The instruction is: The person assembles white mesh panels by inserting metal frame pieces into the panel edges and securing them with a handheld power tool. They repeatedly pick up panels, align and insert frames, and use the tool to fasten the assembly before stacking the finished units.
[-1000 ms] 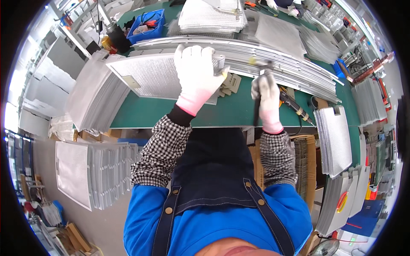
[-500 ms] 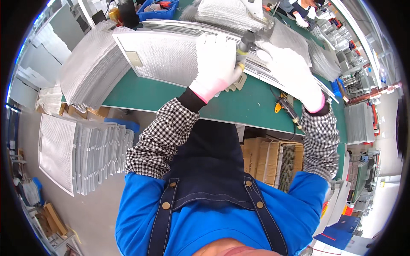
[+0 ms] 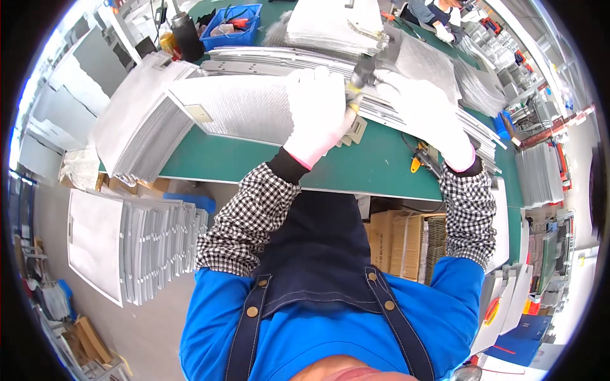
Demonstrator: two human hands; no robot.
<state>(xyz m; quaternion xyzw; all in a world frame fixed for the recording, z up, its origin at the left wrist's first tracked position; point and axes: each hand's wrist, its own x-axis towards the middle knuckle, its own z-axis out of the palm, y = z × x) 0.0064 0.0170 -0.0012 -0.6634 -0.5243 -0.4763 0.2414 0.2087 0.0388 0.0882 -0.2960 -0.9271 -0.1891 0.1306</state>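
Note:
My left hand (image 3: 314, 114), in a white glove, grips the right end of a silvery mesh panel (image 3: 244, 105) with a thin metal frame. The panel leans up off the bench, and a small beige plate (image 3: 199, 113) sits at its left end. In my gloved right hand (image 3: 424, 111) is a mallet (image 3: 364, 71) with a dark head and a yellowish face. That head is beside my left thumb, close to the panel's end; whether they touch I cannot tell. Several beige corner pieces (image 3: 357, 129) lie on the bench just under my left hand.
On the green bench (image 3: 254, 155) stand a stack of mesh sheets (image 3: 136, 120), a blue bin (image 3: 232, 26) and long metal strips (image 3: 267, 58). A black-and-yellow power tool (image 3: 424, 159) lies near the right hand. Framed panels (image 3: 95, 247) stand at lower left. A co-worker (image 3: 435, 16) is far right.
The mallet head has moved slightly down and left, toward the panel's end. My right hand has shifted a little with it. The whole view has tilted slightly.

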